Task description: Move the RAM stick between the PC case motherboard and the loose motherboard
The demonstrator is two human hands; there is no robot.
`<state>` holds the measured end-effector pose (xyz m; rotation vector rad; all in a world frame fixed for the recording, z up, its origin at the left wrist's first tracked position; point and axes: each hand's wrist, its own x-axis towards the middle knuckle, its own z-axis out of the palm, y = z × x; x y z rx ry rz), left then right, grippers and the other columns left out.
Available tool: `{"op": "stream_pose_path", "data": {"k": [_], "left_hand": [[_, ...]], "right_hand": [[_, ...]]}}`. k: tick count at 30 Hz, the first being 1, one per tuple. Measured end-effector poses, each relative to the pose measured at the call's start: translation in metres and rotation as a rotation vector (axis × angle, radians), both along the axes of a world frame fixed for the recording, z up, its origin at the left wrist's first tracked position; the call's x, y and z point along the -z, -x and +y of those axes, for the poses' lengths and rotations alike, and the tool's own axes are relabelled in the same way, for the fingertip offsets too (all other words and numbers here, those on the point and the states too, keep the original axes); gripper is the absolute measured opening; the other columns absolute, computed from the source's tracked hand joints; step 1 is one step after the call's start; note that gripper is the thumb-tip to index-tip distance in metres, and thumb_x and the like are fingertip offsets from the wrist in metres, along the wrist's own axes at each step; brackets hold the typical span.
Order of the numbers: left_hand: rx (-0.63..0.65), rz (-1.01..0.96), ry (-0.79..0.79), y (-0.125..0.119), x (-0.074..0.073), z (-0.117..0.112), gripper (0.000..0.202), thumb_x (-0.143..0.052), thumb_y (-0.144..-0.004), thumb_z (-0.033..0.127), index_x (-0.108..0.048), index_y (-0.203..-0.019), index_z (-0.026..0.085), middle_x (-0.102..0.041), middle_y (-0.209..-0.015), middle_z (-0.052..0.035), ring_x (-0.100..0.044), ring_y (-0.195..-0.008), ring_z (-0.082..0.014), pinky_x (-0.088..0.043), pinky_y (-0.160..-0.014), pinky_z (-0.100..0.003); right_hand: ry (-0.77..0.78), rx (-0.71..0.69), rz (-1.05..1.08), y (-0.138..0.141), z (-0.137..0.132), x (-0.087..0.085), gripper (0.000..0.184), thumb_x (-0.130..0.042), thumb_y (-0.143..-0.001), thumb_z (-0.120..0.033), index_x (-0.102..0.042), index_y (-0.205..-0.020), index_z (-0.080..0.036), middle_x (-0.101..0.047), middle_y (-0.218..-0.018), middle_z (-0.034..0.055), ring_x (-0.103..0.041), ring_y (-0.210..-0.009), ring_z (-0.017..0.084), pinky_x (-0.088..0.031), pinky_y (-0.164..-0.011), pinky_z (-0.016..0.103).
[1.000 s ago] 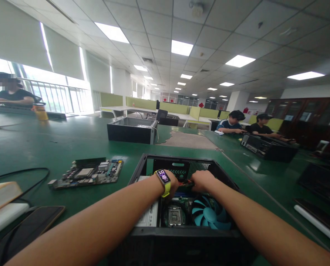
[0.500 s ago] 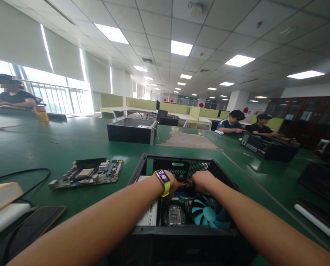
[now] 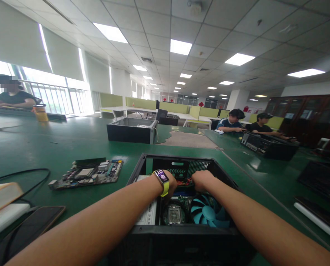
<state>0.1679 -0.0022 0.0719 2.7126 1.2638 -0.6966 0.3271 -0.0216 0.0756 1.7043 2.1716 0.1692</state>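
Observation:
An uncovered black computer case (image 3: 181,229) lies in front of me, and both my hands reach into it. My left hand (image 3: 171,183), below a watch with a yellow-green strap (image 3: 165,186), points down beside the power supply (image 3: 147,214); its fingers are hidden. Across from it my right hand (image 3: 202,180) is closed, its fingertips out of sight near the red cables (image 3: 184,181). What it holds, if anything, cannot be made out. Below the hands are a bare CPU socket (image 3: 174,215) on the board and a teal-bladed fan (image 3: 208,213).
A loose motherboard (image 3: 90,175) lies to the left on the green table (image 3: 81,147). Nearer are a dark phone (image 3: 40,221) and a black cable (image 3: 29,170). Another open case (image 3: 131,133) stands ahead. Two people sit at a black case (image 3: 270,146) to the right; another person sits far left.
Both hands stay inside the case in nearly the same place. The left wrist has shifted very slightly; the parts around it look unchanged.

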Motion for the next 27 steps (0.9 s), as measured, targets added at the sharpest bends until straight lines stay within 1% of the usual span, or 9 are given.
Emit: {"op": "stream_pose_path", "data": {"k": [8,11,13,16,19,21,24,25,27], "left_hand": [[0.045,0.105,0.055,-0.001,-0.006,-0.005,0.046,-0.083,-0.037,0.032,-0.074,-0.080,0.019,-0.072,-0.088,-0.0081,-0.065,-0.076,-0.0271,-0.049,-0.067,-0.032],[0.046,0.097,0.046,-0.001,-0.018,-0.011,0.045,-0.082,-0.041,0.034,-0.074,-0.083,0.021,-0.072,-0.087,-0.0066,-0.064,-0.078,-0.0259,-0.048,-0.067,-0.029],[0.094,-0.037,-0.006,0.002,-0.035,-0.015,0.045,-0.078,-0.049,0.037,-0.072,-0.091,0.023,-0.072,-0.091,-0.0055,-0.064,-0.080,-0.0243,-0.047,-0.067,-0.028],[0.211,-0.483,-0.072,0.018,-0.067,-0.016,0.039,-0.065,-0.070,0.039,-0.066,-0.106,0.025,-0.069,-0.100,-0.0027,-0.062,-0.085,-0.0178,-0.046,-0.073,-0.025],[0.121,-0.934,-0.232,0.058,-0.088,-0.004,0.035,-0.050,-0.083,0.039,-0.063,-0.108,0.018,-0.068,-0.101,-0.0038,-0.060,-0.087,-0.0140,-0.045,-0.078,-0.024],[-0.048,-1.030,-0.412,0.099,-0.087,0.006,0.036,-0.045,-0.086,0.041,-0.063,-0.105,0.017,-0.067,-0.102,-0.0043,-0.059,-0.088,-0.0144,-0.045,-0.079,-0.025],[-0.355,-0.849,-0.569,0.173,-0.065,0.016,0.036,-0.045,-0.085,0.045,-0.063,-0.104,0.019,-0.066,-0.105,-0.0020,-0.057,-0.092,-0.0148,-0.042,-0.084,-0.026],[-0.428,-0.813,-0.580,0.197,-0.053,0.016,0.038,-0.047,-0.083,0.044,-0.063,-0.102,0.016,-0.066,-0.104,-0.0048,-0.058,-0.091,-0.0173,-0.041,-0.085,-0.029],[-0.533,-0.776,-0.590,0.242,-0.026,0.013,0.042,-0.051,-0.080,0.043,-0.063,-0.102,0.008,-0.066,-0.103,-0.0125,-0.058,-0.091,-0.0242,-0.041,-0.084,-0.037]], "right_hand": [[-0.012,-0.008,0.008,-0.002,0.002,0.000,0.038,-0.062,-0.063,-0.030,-0.069,-0.098,-0.016,-0.066,-0.100,0.0161,-0.062,-0.093,0.029,-0.048,-0.074,0.036],[-0.023,0.002,0.025,-0.001,0.001,-0.004,0.040,-0.063,-0.061,-0.035,-0.069,-0.095,-0.016,-0.067,-0.099,0.0156,-0.063,-0.090,0.029,-0.048,-0.070,0.034],[-0.037,0.008,0.044,-0.001,0.000,-0.009,0.040,-0.062,-0.063,-0.040,-0.070,-0.092,-0.016,-0.067,-0.096,0.0150,-0.064,-0.087,0.029,-0.048,-0.067,0.033],[-0.061,-0.001,0.082,0.001,-0.002,-0.022,0.038,-0.053,-0.070,-0.047,-0.070,-0.090,-0.019,-0.068,-0.093,0.0121,-0.064,-0.085,0.026,-0.046,-0.065,0.030],[-0.199,-0.022,0.159,0.007,-0.007,-0.043,0.036,-0.041,-0.081,-0.043,-0.069,-0.087,-0.022,-0.068,-0.091,0.0092,-0.063,-0.085,0.022,-0.044,-0.066,0.028],[-0.354,-0.032,0.229,0.017,-0.019,-0.060,0.041,-0.034,-0.086,-0.041,-0.069,-0.084,-0.021,-0.068,-0.086,0.0085,-0.063,-0.081,0.020,-0.042,-0.064,0.027],[-0.553,-0.158,0.359,0.046,-0.058,-0.074,0.049,-0.028,-0.090,-0.044,-0.066,-0.074,-0.019,-0.066,-0.072,0.0070,-0.060,-0.068,0.016,-0.039,-0.058,0.025],[-0.603,-0.259,0.414,0.060,-0.076,-0.073,0.049,-0.028,-0.091,-0.044,-0.064,-0.070,-0.018,-0.065,-0.067,0.0058,-0.058,-0.063,0.015,-0.039,-0.056,0.024],[-0.649,-0.581,0.504,0.093,-0.112,-0.061,0.040,-0.033,-0.090,-0.040,-0.060,-0.069,-0.019,-0.063,-0.065,0.0032,-0.055,-0.059,0.014,-0.037,-0.051,0.022]]}}
